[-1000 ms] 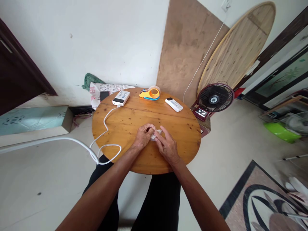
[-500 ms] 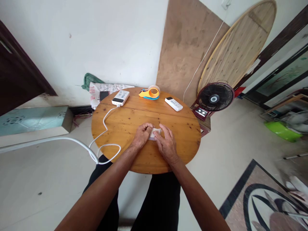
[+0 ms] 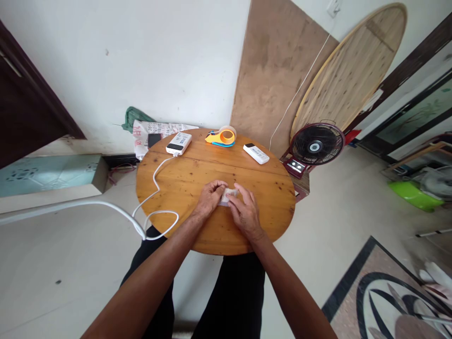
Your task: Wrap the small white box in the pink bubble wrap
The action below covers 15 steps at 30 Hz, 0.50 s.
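At table centre, both hands meet over a small white object point(image 3: 228, 195), and that's where the action is. Left hand point(image 3: 210, 199) is curled, fingers folded down onto the object's left end; right hand point(image 3: 246, 213) lies flatter, fingers reaching across from five o'clock and pressing on its right side. Both are closed on it, pinning it against the wood. What the object is, I cannot tell: it's mostly hidden under knuckles, pale and flattish, maybe soft.

My read on doing this well: one hand should anchor while the other does the fine fingertip work, with the wrists low and resting on the table point(image 3: 271, 207) for steadiness. With a thing this small, a light pinch beats a hard squeeze.

Now the surroundings. That table is round, honey-coloured timber with visible grain, knots and a board seam running across. At eleven o'clock from the hands sits a white power bank point(image 3: 178, 143), glossy and rectangular, with a white cable point(image 3: 154, 176) snaking off it, looping near the edge at nine o'clock and trailing away. At twelve o'clock, an orange tape dispenser point(image 3: 221, 137) with a clear roll. At one o'clock, a slim white remote point(image 3: 256, 153). Beyond the rim at two o'clock, a dark red fan point(image 3: 315, 146) with a black grille stands on the floor.
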Each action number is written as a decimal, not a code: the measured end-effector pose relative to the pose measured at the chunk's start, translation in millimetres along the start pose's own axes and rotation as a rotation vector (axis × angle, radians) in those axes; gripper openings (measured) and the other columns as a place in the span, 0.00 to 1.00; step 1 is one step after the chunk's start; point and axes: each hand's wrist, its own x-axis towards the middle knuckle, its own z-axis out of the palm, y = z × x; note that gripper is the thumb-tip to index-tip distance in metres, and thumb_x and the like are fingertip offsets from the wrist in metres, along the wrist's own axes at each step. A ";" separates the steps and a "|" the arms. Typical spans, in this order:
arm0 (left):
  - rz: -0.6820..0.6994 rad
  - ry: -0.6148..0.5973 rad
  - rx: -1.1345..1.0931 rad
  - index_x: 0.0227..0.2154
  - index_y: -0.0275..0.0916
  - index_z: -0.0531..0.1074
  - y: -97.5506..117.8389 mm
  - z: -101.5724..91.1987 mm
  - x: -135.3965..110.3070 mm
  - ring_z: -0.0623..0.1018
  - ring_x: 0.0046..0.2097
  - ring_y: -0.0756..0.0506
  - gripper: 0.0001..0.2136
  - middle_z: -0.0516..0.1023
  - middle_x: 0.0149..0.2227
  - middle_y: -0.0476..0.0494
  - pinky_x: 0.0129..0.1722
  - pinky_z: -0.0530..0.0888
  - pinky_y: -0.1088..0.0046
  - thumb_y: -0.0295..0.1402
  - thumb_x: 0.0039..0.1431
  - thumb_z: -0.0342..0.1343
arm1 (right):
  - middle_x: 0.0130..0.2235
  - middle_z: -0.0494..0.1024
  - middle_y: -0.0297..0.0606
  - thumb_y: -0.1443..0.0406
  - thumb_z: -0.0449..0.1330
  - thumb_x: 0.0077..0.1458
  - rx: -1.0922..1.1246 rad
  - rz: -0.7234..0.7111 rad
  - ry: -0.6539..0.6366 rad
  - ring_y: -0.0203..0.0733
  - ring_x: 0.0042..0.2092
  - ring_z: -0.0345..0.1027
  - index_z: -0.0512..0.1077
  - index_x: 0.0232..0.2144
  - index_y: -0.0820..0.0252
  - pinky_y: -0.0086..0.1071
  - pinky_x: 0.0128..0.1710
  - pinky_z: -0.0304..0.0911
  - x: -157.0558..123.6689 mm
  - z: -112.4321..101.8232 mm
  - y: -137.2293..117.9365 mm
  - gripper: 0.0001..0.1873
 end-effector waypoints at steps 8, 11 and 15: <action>-0.027 0.001 -0.026 0.28 0.37 0.74 4.1 0.2 -1.3 0.64 0.24 0.52 0.09 0.70 0.22 0.53 0.25 0.62 0.76 0.38 0.49 0.57 | 0.60 0.64 0.47 0.64 0.49 0.63 0.040 0.119 0.023 0.49 0.59 0.60 0.69 0.52 0.59 0.47 0.58 0.57 0.6 -4.0 -0.5 0.18; -0.030 -0.005 -0.037 0.28 0.37 0.74 3.9 0.1 -1.6 0.64 0.24 0.53 0.09 0.69 0.22 0.53 0.25 0.62 0.76 0.38 0.49 0.57 | 0.61 0.63 0.48 0.64 0.50 0.63 0.019 0.114 -0.014 0.50 0.59 0.59 0.70 0.52 0.59 0.46 0.58 0.56 1.0 -4.5 -0.9 0.18; -0.014 -0.008 -0.042 0.28 0.37 0.74 2.0 -0.1 -0.6 0.64 0.24 0.52 0.09 0.70 0.23 0.53 0.25 0.63 0.77 0.38 0.49 0.57 | 0.62 0.61 0.46 0.64 0.50 0.62 0.000 0.113 -0.049 0.50 0.58 0.60 0.71 0.51 0.56 0.46 0.57 0.56 1.0 -3.7 -1.0 0.17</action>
